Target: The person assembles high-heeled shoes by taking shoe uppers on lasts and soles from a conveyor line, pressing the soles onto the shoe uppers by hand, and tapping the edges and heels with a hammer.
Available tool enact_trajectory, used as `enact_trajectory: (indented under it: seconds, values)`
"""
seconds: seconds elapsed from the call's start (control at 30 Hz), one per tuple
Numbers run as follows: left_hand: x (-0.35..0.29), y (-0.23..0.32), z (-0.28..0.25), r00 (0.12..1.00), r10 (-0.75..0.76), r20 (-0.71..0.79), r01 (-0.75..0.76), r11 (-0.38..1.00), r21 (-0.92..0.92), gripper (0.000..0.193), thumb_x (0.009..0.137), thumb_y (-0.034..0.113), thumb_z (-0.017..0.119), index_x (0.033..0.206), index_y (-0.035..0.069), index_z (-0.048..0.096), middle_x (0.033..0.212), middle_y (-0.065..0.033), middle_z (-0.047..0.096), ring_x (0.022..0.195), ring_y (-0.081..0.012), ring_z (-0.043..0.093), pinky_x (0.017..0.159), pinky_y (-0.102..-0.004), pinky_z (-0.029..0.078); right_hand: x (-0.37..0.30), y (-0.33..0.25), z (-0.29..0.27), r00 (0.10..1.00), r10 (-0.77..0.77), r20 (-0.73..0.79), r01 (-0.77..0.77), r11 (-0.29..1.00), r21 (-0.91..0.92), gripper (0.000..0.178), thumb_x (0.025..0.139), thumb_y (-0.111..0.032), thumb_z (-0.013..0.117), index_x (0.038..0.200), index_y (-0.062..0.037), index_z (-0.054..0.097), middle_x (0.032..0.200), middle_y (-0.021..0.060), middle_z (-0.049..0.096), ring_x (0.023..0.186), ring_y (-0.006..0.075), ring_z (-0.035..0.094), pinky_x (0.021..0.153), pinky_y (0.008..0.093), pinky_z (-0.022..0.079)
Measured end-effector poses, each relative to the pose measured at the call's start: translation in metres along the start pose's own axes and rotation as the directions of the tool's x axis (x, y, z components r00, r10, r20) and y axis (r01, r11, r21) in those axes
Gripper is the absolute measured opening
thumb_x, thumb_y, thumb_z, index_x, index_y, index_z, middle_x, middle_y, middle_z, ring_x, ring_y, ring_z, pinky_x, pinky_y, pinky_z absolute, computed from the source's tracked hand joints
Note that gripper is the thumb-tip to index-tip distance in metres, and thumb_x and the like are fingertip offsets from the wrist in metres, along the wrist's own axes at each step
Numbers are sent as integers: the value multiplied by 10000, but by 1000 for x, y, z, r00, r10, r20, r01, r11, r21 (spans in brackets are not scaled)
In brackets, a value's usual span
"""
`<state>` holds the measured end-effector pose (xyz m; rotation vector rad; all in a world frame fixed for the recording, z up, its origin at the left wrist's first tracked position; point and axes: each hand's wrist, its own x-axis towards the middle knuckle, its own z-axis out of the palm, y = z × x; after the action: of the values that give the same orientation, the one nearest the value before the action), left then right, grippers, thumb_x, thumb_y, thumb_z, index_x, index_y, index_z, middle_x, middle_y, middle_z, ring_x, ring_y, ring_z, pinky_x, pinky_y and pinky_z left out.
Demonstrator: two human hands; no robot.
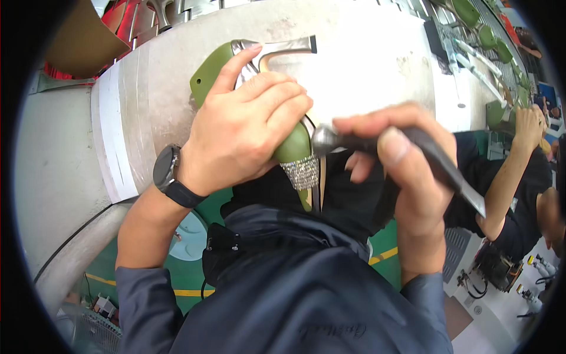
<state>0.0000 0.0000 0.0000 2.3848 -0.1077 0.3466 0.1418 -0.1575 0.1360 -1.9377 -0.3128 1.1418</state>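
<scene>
A high-heeled shoe on a green shoe last [295, 147] lies along the bench edge, with its silver heel [289, 46] at the far end and a band of glittering rhinestones [302, 172] near the toe. My left hand [244, 121] is wrapped over the middle of the shoe, hiding much of it. In my right hand [415, 165] is a dark metal hammer [324, 140], gripped close to its head. The round hammer face is at the shoe's right side, just above the rhinestones; whether it touches cannot be told.
The pale bench top [365, 71] spreads beyond the shoe. Pen-like tools [480, 68] lie at its right, near more green lasts [466, 13]. A co-worker's arm [510, 165] is close on the right. Brown sheet material [85, 38] stands far left; a light-blue stool [190, 236] is below.
</scene>
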Motion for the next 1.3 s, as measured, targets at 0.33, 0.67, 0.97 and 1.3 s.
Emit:
enact_trajectory:
  seconds: [0.33, 0.67, 0.97, 1.3]
  values:
    - [34, -95, -25, 948, 310, -69, -255, 873, 415, 365, 774, 156, 786, 1116, 50, 720, 1146, -77, 749, 1117, -241, 720, 1195, -587, 383, 80, 45, 26, 912, -408, -27, 408, 905, 116, 371, 885, -280, 669, 1030, 61, 684, 1010, 263, 768, 602, 146, 625, 602, 286, 557]
    - [17, -118, -53, 993, -64, -95, 88, 957, 276, 1245, 592, 436, 981, 1613, 58, 375, 1680, -212, 359, 1553, -454, 346, 1222, -634, 301, 144, 20, 16, 792, -580, -189, 608, 773, 180, 555, 1118, -387, 423, 1192, 116, 645, 1076, 286, 727, 608, 188, 661, 592, 285, 581]
    - [18, -121, -54, 993, -99, -64, 112, 964, 240, 1195, 614, 446, 961, 1590, 43, 401, 1669, -230, 369, 1530, -466, 376, 1202, -619, 313, 176, -7, 33, 896, -441, -50, 441, 871, 217, 438, 1021, -318, 541, 988, 93, 689, 896, 243, 738, 511, 169, 619, 492, 251, 508]
    - [23, -119, -53, 994, -84, -65, 98, 960, 260, 1160, 659, 444, 939, 1591, 23, 391, 1664, -237, 373, 1523, -467, 382, 1208, -619, 296, 192, -58, 40, 894, -404, 192, 427, 899, -94, 359, 994, -284, 629, 930, 46, 754, 832, 162, 745, 647, 168, 697, 521, 253, 509]
